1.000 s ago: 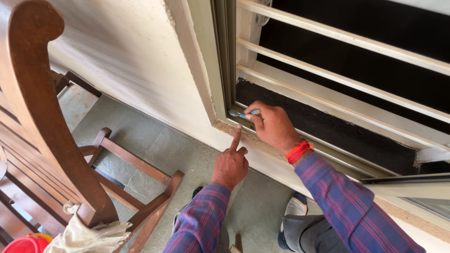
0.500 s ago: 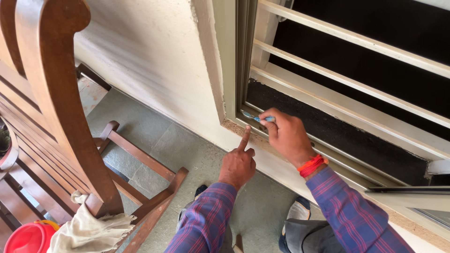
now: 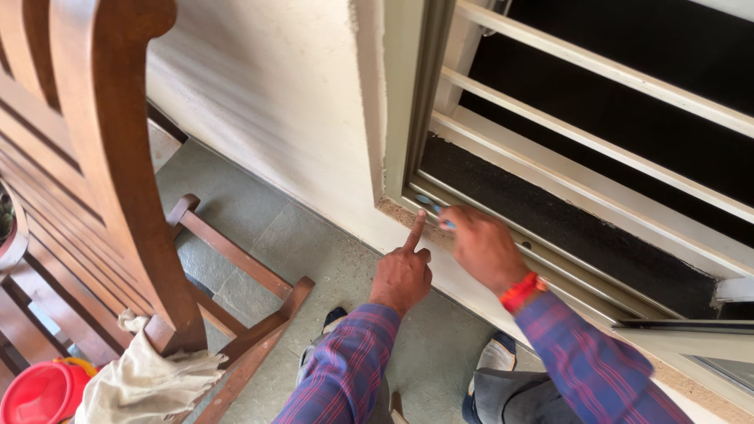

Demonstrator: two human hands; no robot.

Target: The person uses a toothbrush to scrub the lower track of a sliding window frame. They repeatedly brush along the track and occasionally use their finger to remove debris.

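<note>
While the right hand (image 3: pixel 481 245) grips a small blue-handled tool (image 3: pixel 434 209) at the window track (image 3: pixel 550 259), the left hand (image 3: pixel 403 271), holding nothing, points its forefinger at the sill

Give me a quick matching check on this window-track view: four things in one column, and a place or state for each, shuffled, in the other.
Things:
1. left hand
2. right hand
3. cloth
4. red bucket

Places or states:
A. draped on the wooden chair's base
B. bottom left corner, beside the cloth
C. index finger pointing up at the window frame's lower corner
D. gripping a small blue tool in the window track

Pairs: 1-C, 2-D, 3-A, 4-B
</note>
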